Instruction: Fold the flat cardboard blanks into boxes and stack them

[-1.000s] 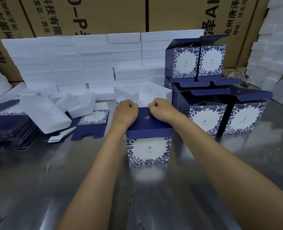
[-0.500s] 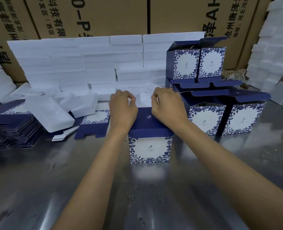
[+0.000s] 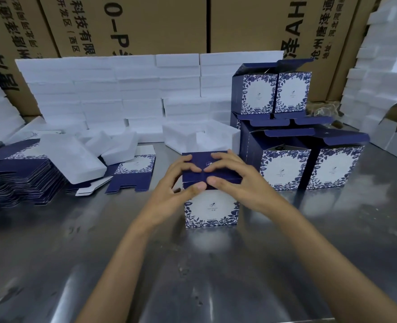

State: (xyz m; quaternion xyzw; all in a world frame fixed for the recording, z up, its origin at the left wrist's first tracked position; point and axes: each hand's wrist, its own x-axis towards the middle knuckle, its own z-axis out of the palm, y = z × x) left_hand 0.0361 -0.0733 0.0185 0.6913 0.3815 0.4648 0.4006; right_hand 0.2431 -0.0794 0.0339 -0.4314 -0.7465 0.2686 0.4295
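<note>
In the head view, a blue-and-white floral box (image 3: pixel 211 206) stood upright at the centre of the frame on the steel table (image 3: pixel 76 264). The left hand (image 3: pixel 177 183) and right hand (image 3: pixel 236 180) both lay on its dark blue lid, fingers spread and pressing the top down, thumbs against the lid's front edge, fingertips nearly meeting in the middle. At right centre, folded boxes (image 3: pixel 286 169) with raised lids sat stacked two levels high. A stack of flat blanks (image 3: pixel 15 176) lay at the left edge, white foam blocks (image 3: pixel 122 89) lined the back, and brown cartons (image 3: pixel 146 22) filled the top.
</note>
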